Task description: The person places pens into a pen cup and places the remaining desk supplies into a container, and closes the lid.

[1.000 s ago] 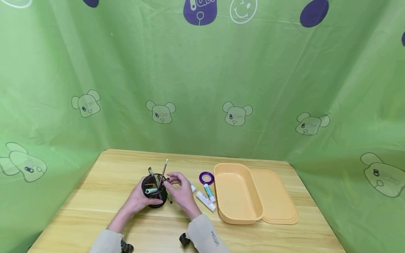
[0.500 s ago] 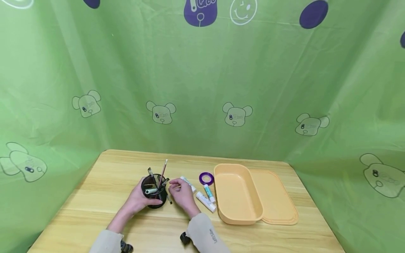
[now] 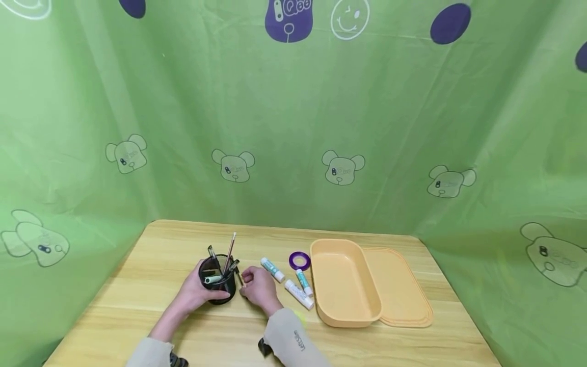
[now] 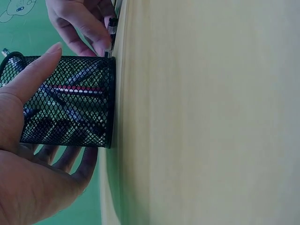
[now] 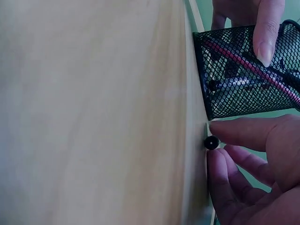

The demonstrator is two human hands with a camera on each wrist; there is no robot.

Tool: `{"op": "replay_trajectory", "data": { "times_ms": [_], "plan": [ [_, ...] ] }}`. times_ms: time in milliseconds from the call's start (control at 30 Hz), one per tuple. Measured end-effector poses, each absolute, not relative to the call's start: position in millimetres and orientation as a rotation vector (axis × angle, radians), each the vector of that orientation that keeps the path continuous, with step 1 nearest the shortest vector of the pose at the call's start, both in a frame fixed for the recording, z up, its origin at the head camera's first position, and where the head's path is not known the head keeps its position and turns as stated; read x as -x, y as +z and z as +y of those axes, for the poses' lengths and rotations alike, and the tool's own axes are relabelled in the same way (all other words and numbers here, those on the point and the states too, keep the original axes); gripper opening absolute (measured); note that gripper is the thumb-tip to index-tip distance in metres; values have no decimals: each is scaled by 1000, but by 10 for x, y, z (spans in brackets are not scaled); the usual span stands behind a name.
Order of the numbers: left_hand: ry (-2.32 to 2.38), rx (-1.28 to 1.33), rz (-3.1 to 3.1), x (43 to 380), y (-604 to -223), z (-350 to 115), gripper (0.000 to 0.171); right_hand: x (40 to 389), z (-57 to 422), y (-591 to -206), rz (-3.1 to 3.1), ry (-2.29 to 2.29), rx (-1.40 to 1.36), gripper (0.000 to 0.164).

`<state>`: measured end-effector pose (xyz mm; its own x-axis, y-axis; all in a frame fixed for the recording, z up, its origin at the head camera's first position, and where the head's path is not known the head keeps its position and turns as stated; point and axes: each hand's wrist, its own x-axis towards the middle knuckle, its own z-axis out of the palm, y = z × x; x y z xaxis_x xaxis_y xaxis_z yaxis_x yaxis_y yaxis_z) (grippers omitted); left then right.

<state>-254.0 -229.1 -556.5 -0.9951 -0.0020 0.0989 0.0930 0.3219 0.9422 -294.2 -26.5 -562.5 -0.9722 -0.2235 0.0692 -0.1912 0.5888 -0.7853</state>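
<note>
My left hand point(image 3: 194, 289) grips a black mesh pen holder point(image 4: 70, 122) around its side, thumb in front and fingers behind. Inside the upright holder point(image 3: 219, 293) stand a reddish pencil point(image 3: 231, 250), a pale green capped pen or marker point(image 3: 213, 279) and dark pens point(image 3: 233, 266). Just right of its base, a dark pen point(image 5: 211, 142) lies on the table. My right hand point(image 3: 260, 289) pinches this pen between thumb and fingers, low at the tabletop; in the left wrist view the fingertips point(image 4: 104, 47) overlap it.
Right of my right hand lie glue sticks point(image 3: 272, 270) and a purple tape roll point(image 3: 291, 261). Beyond them sits an orange plastic box point(image 3: 341, 322) with its lid point(image 3: 403, 290) alongside. A yellow-green item point(image 3: 300, 317) shows partly behind my right sleeve. Green curtain surrounds the wooden table point(image 3: 220, 341).
My right hand has let go of a pen at the holder's rim and moved down to the pen on the table. The holder has shifted slightly left in my left hand.
</note>
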Motion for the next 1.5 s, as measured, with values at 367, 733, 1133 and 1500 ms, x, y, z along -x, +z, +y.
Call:
{"op": "replay_trajectory", "data": {
  "times_ms": [367, 733, 1133, 1500],
  "plan": [
    [-1759, 58, -2518, 2537, -5571, -2309, 103, 2909, -250, -5562, 2867, -1107, 300, 25],
    [-1656, -13, -2577, 2571, -5548, -2308, 107, 2914, -157, -5449, 2861, -1071, 241, 22],
    [-1757, 53, -2572, 2544, -5518, -2357, 110, 2971, -83, -5415, 2722, -1253, 137, 29],
    [-1882, 155, -2558, 2545, -5482, -2449, 101, 3035, -18, -5323, 2254, -1932, 174, 44]
  ]
}}
